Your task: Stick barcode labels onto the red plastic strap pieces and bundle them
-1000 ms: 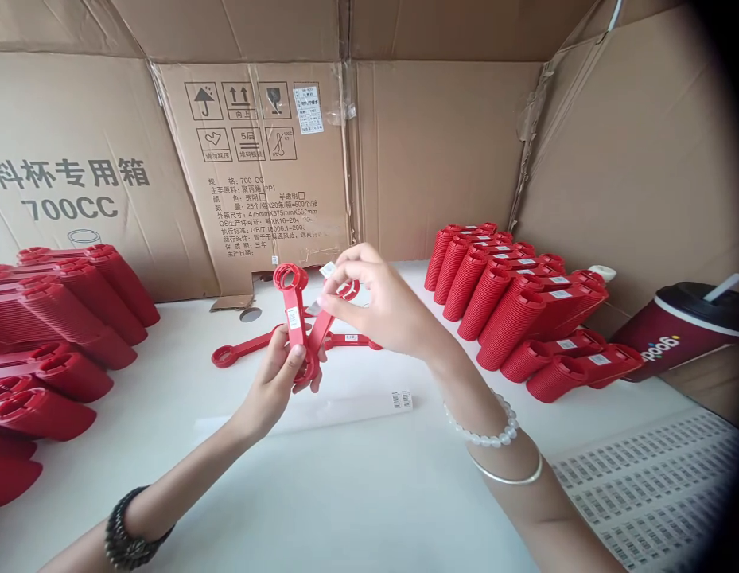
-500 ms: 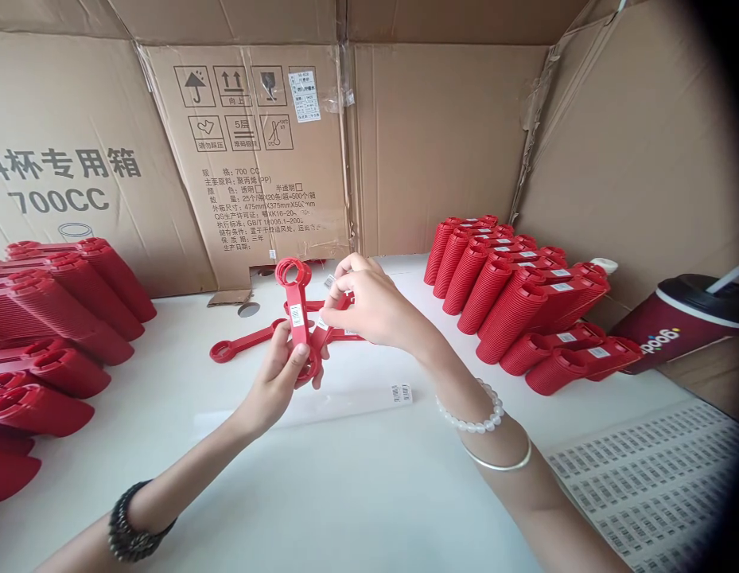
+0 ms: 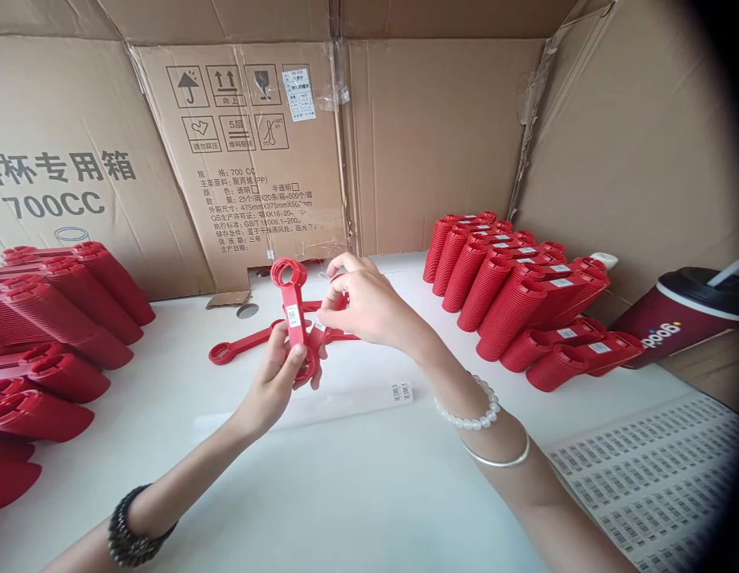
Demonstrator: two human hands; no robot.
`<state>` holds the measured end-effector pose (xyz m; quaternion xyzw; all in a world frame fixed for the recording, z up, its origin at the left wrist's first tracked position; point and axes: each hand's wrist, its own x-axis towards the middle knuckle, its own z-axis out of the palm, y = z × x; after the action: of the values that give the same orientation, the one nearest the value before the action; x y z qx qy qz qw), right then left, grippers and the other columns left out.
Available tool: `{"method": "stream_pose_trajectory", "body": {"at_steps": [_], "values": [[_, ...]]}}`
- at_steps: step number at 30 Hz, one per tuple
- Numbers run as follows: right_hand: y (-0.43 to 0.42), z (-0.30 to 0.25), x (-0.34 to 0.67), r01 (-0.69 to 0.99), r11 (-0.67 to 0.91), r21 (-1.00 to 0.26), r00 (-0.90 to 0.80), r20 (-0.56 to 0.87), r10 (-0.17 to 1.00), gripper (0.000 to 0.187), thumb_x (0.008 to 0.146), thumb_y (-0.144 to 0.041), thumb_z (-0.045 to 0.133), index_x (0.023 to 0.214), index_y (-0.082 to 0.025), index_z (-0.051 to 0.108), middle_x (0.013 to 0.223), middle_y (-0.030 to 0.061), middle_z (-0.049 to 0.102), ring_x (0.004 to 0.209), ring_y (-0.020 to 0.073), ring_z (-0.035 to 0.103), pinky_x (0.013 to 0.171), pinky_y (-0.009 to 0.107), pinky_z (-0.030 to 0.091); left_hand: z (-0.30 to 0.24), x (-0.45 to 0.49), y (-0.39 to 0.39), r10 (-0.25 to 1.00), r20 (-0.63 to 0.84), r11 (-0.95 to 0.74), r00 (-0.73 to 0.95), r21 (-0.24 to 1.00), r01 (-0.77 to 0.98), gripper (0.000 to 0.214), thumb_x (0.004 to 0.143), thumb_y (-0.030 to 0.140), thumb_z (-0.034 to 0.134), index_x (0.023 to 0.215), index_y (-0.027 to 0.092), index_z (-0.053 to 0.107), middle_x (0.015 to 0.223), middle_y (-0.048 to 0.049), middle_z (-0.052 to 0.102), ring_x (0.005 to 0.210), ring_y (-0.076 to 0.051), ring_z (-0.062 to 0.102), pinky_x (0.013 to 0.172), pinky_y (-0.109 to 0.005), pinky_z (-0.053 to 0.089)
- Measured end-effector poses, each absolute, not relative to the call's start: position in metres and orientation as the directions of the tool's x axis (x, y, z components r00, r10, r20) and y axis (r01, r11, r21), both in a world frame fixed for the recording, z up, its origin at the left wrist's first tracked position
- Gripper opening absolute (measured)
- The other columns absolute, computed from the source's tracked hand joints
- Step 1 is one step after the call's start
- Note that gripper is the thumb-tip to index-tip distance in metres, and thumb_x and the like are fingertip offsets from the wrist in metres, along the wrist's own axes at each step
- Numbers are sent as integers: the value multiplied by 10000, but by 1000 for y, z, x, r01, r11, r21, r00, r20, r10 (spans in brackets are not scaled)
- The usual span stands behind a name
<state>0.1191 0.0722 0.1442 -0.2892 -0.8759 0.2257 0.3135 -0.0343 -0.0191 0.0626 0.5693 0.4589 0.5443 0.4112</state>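
Observation:
My left hand (image 3: 281,374) grips the lower ends of two red plastic ring-ended handles (image 3: 293,306), fanned into a V above the white table (image 3: 357,493). The left handle stands upright and bears a small white label. My right hand (image 3: 364,301) is closed in a pinch at the upper part of the right handle, pressing a small white barcode sticker (image 3: 328,278) there. Two more red handles (image 3: 241,344) lie flat on the table just behind my hands.
Rows of stacked red handles lie at the right (image 3: 512,286) and at the left (image 3: 52,318). A strip of backing paper with two stickers (image 3: 401,392) lies near my hands. Barcode sticker sheets (image 3: 655,469) and a dark red lidded cup (image 3: 679,318) sit right. Cardboard walls (image 3: 255,159) enclose the table.
My right hand has come down from above the handles onto the right handle with the sticker. The left hand has kept its hold almost still.

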Motion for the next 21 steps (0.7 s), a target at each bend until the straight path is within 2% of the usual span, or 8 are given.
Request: {"method": "stream_pose_trajectory", "body": {"at_steps": [11, 14, 16, 19, 21], "values": [[74, 142, 117, 398, 739, -544, -628, 425, 652, 151, 738, -191, 603, 588, -194, 618, 1160, 47, 540, 1030, 210, 503, 788, 355, 430, 64, -34, -19, 964, 267, -264, -17, 961, 83, 211, 964, 431, 371, 1020, 228, 389, 904, -17, 552, 542, -87, 495, 491, -259, 286], [69, 139, 112, 459, 763, -456, -614, 459, 643, 168, 757, -178, 595, 590, -188, 592, 1170, 55, 552, 1036, 225, 502, 831, 405, 411, 66, -34, -20, 966, 256, -253, -34, 965, 74, 223, 961, 432, 381, 1055, 230, 396, 909, -18, 556, 542, -85, 491, 500, -258, 302], [63, 137, 107, 524, 777, -348, -575, 529, 624, 177, 784, -169, 579, 609, -186, 585, 1270, 63, 523, 1121, 274, 461, 887, 483, 372, 67, -35, -20, 967, 249, -245, -62, 968, 62, 244, 959, 433, 387, 1103, 236, 398, 914, -18, 556, 539, -80, 488, 507, -257, 316], [56, 135, 100, 598, 765, -239, -492, 644, 586, 138, 803, -108, 541, 788, -213, 630, 1450, 46, 377, 1293, 351, 302, 956, 597, 278, 68, -38, -20, 959, 269, -264, -90, 962, 61, 280, 960, 437, 386, 1168, 250, 395, 920, -19, 562, 534, -76, 490, 507, -253, 328], [57, 136, 98, 616, 748, -246, -435, 686, 584, 311, 790, -70, 532, 1027, -256, 608, 1493, 50, 305, 1350, 369, 213, 975, 633, 243, 67, -39, -21, 958, 274, -268, -82, 960, 80, 279, 961, 436, 383, 1172, 253, 393, 946, -26, 575, 538, -75, 497, 504, -249, 338]]}}
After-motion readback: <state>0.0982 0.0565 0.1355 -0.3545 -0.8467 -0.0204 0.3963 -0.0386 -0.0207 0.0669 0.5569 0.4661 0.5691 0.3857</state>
